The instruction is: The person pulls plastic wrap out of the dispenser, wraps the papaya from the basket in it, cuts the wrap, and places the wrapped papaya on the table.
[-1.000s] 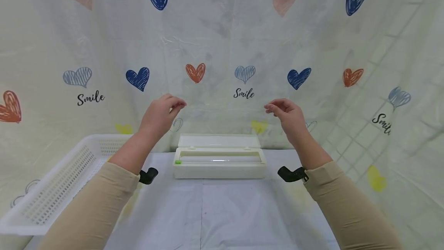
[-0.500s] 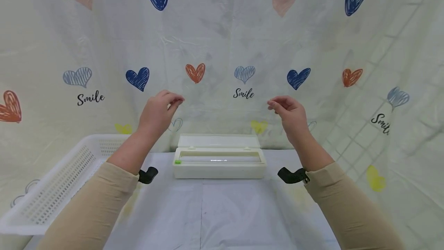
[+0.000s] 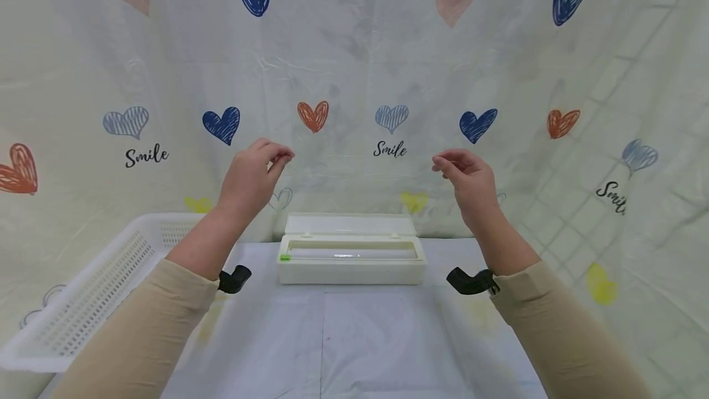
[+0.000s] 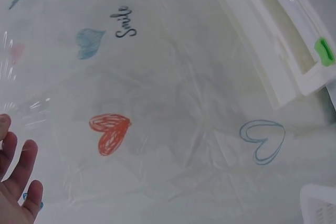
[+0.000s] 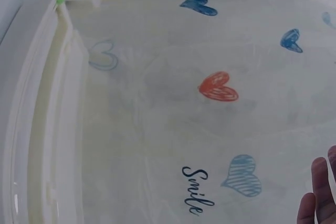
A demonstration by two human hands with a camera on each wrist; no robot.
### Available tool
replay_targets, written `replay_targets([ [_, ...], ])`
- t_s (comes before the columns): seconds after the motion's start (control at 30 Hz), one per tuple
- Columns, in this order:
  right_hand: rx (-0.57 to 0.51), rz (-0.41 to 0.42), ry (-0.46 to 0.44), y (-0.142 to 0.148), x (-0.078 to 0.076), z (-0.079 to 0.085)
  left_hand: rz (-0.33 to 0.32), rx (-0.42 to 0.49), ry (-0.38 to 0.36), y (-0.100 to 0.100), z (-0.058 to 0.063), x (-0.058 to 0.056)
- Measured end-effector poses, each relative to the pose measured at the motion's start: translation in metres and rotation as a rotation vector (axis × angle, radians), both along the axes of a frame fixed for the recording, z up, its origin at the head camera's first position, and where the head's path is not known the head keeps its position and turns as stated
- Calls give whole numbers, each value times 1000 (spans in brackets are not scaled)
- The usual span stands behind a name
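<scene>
We count one clear film (image 4: 38, 107), faint but for glints, up between two raised hands. Left hand (image 3: 250, 174) and right hand (image 3: 473, 180) each pinch it, thumb to fingertips, fingers pointing inward. Below, we see one white box (image 3: 351, 273), one lid (image 3: 350, 225) open, one green tab (image 3: 285, 257); one white basket (image 3: 33, 362) left.

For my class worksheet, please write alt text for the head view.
A person's left hand and right hand are raised apart, apparently pinching faint clear film, above an open white box on a white-covered table. A white basket stands at left; a heart-printed sheet hangs behind.
</scene>
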State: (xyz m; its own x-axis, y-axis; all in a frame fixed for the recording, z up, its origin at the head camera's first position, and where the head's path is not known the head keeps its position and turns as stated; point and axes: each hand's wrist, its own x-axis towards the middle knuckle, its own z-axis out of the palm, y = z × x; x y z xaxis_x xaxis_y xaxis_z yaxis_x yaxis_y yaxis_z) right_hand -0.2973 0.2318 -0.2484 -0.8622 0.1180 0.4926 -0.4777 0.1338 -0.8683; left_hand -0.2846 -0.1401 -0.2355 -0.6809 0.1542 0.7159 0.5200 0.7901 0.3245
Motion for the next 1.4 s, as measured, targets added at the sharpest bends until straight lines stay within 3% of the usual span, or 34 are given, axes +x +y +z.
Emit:
replay_targets([
  [0.2, 14, -1, -15, 4, 11, -5, -18, -9, -30, -1, -2, 9],
  [0.3, 20, -2, -31, 7, 20, -8, -36, -9, -61, 0, -5, 19],
  [0.6, 51, 107, -22, 22, 54, -23, -127, -16, -121, -1, -23, 66],
  [0.83, 169, 109, -129, 36, 84, -40, -219, -75, -87, -2, -49, 100],
  [0.97, 172, 211, -101, 45, 104, -54, -302, -79, -58, -5, -63, 114],
  [1.2, 226, 473, -18, 57, 133, -84, -449, -137, 51, -14, -95, 133],
  [1.4, 338, 616, 34, 61, 148, -110, -562, -179, -3, -18, -125, 150],
])
